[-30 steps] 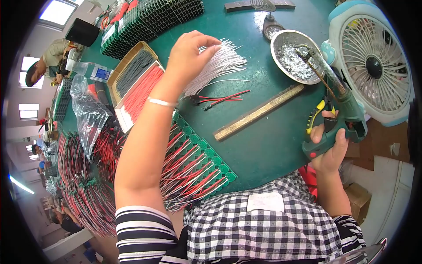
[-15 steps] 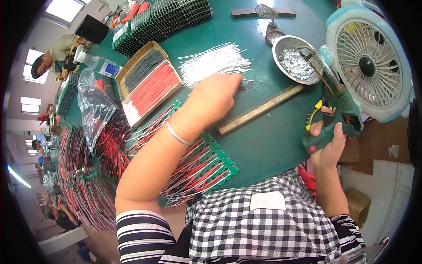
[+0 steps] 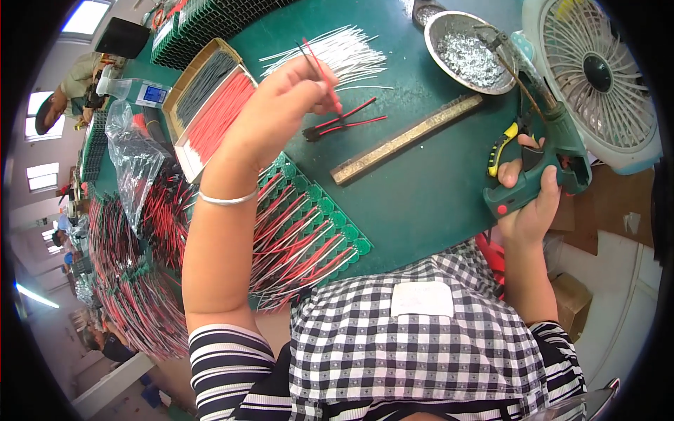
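My left hand (image 3: 295, 95) is closed in a pinch, above the table beside the white wires (image 3: 344, 59). Between its fingers is a slim red and black two-pronged piece (image 3: 335, 99), which looks like tweezers. Just right of the fingers, short red and black wires (image 3: 361, 121) lie on the table, dark at their left end. My right hand (image 3: 530, 200) is wrapped round the green handle of a gun-shaped soldering tool (image 3: 519, 195) with a red button. Its metal front reaches toward a bowl (image 3: 434, 59) of silvery scraps. Yellow and black pliers (image 3: 500, 149) are next to that hand.
A box (image 3: 175, 137) of red and dark wires stands left. Green round circuit boards (image 3: 344, 223) with red, black and white wires lie nearer me. A metal bar (image 3: 407, 140) crosses the middle. A fan (image 3: 600, 74) stands right; stacked green-black racks (image 3: 210, 28) stand behind.
My left hand has moved left, uncovering the red and black wires on the table; the pinched piece now shows. My right hand keeps its grip. The whole view has shifted slightly.
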The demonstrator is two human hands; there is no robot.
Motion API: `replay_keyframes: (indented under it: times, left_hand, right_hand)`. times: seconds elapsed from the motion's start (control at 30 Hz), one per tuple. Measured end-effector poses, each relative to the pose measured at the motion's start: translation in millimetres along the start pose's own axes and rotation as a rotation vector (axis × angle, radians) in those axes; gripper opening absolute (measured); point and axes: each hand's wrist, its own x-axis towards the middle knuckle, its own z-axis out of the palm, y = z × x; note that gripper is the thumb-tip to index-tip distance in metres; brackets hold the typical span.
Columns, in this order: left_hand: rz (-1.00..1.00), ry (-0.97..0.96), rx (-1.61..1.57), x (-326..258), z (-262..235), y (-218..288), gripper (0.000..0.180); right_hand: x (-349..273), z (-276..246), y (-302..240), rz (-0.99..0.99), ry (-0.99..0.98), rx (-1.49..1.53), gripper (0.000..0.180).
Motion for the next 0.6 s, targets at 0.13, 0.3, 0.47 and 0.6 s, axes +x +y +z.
replay_keyframes:
  times: [0.13, 0.3, 0.47, 0.6]
  left_hand:
    - [-0.093, 0.014, -0.235, -3, -6, 7, 0.02]
    - [-0.122, 0.069, -0.013, 0, -15, 13, 0.019]
    - [-0.025, 0.038, 0.985, 3, 35, 5, 0.028]
    - [-0.031, 0.028, 1.101, 18, 36, -18, 0.024]
  right_hand:
    - [1, -3, 1, 0.009, -0.003, 0.012, 0.044]
    - [0, 3, 0, -0.006, 0.07, 0.036, 0.041]
    - [-1, 0, -2, -0.015, 0.075, 0.031, 0.041]
    - [1, 2, 1, -0.009, 0.075, 0.017, 0.041]
